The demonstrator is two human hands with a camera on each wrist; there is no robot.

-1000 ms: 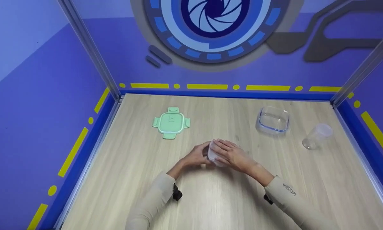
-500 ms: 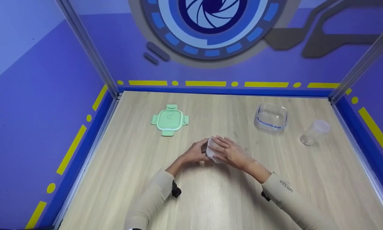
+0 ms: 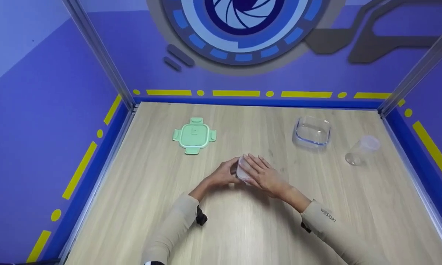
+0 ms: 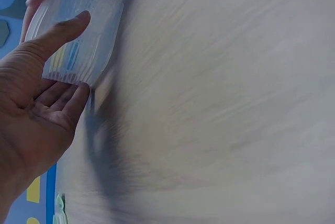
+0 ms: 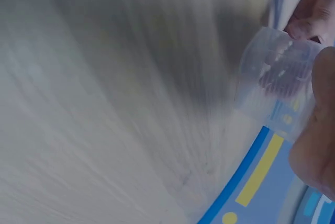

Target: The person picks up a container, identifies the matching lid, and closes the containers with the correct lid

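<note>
Between my two hands is a small clear plastic container [image 3: 243, 172] with ribbed walls and a frosted lid, held tilted close over the table. My left hand [image 3: 223, 173] grips it from the left. In the left wrist view, the thumb lies along one wall of the container [image 4: 102, 41] and the fingers are under the opposite one. My right hand [image 3: 268, 179] lies over the lid with straight fingers pressed along it, covering much of it. The right wrist view shows the see-through container [image 5: 261, 85] with the left fingers behind it.
A green lid with four-sided clips [image 3: 194, 135] lies at the back left of the wooden table [image 3: 151, 176]. At the back right stands a square glass dish [image 3: 298, 133]. Near the right edge is a clear jar [image 3: 359, 152] with a whitish top. Blue-purple walls enclose the table.
Everything has slid slightly up and left in the head view. The container stays between both hands, and the right fingers have shifted a little over its lid.
</note>
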